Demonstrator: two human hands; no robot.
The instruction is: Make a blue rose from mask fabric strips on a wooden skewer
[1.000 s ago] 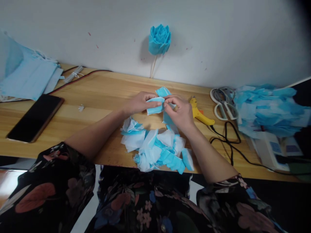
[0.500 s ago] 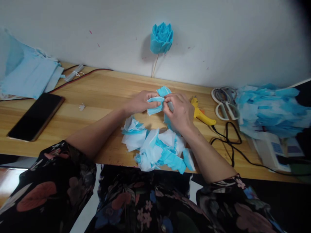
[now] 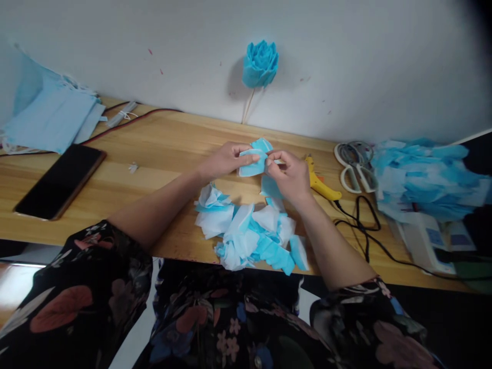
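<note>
My left hand [image 3: 226, 160] pinches a piece of blue and white mask fabric [image 3: 250, 168], thumb on top. At the right edge of that piece, the closed fingertips of my right hand [image 3: 289, 171] grip it. Another blue piece [image 3: 262, 145] shows just behind, partly covered by the fingers. Under my right hand a blue scrap [image 3: 271, 187] lies on the table. Close to my body is a loose heap of blue and white fabric pieces [image 3: 242, 236].
A blue fabric rose [image 3: 260, 65] on a stick leans against the wall. Rightward lie a yellow glue gun [image 3: 325, 187], white-handled scissors [image 3: 357, 177] and a pile of blue fabric [image 3: 426, 177]. Leftward are a phone [image 3: 59, 182], face masks [image 3: 49, 115] and clear sticks [image 3: 122, 114].
The fabric between my hands has turned flatter toward me. My right fingers have shifted slightly right along its edge, and the view has moved a little.
</note>
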